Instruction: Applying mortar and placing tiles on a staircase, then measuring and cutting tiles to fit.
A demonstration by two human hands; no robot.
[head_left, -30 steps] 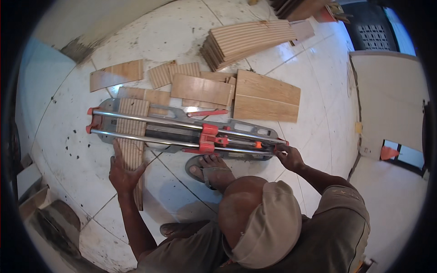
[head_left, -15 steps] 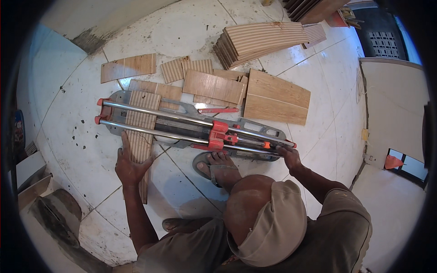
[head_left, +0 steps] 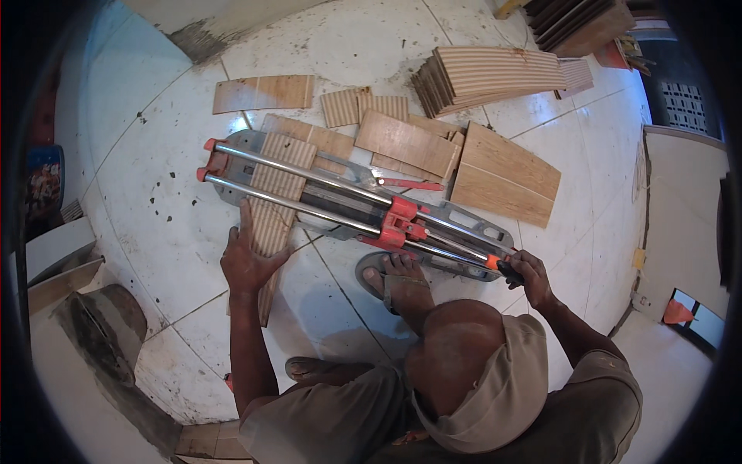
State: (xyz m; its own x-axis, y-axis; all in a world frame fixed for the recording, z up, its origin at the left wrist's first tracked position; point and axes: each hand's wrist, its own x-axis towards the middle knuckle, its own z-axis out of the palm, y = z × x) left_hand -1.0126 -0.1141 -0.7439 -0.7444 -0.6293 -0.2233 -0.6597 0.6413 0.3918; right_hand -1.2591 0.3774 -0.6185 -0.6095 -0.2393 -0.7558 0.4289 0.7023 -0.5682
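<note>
A long manual tile cutter (head_left: pixel 348 216) with two steel rails and a red carriage lies slantwise on the floor. A tile with a ribbed, striped back facing up (head_left: pixel 270 228) passes under the rails at the cutter's left end, its near part sticking out toward me. My left hand (head_left: pixel 249 263) grips this near part, thumb at the right edge and fingers at the left. At the cutter's right end, my right hand (head_left: pixel 532 277) is closed around the black handle (head_left: pixel 508 271), beside an orange collar. The carriage sits right of the tile, apart from it.
Beyond the cutter lie several wood-look tile pieces (head_left: pixel 406 143) and a larger plank piece (head_left: pixel 506 174). A stack of striped-backed tiles (head_left: pixel 495 77) stands at the far right. My sandalled foot (head_left: pixel 402 282) is close against the cutter's near side. Crumbs litter the white floor.
My right hand has closed around the handle, which has come up into clearer view. The left hand stays at the tile. The whole view has shifted, moving the scene rightward.
</note>
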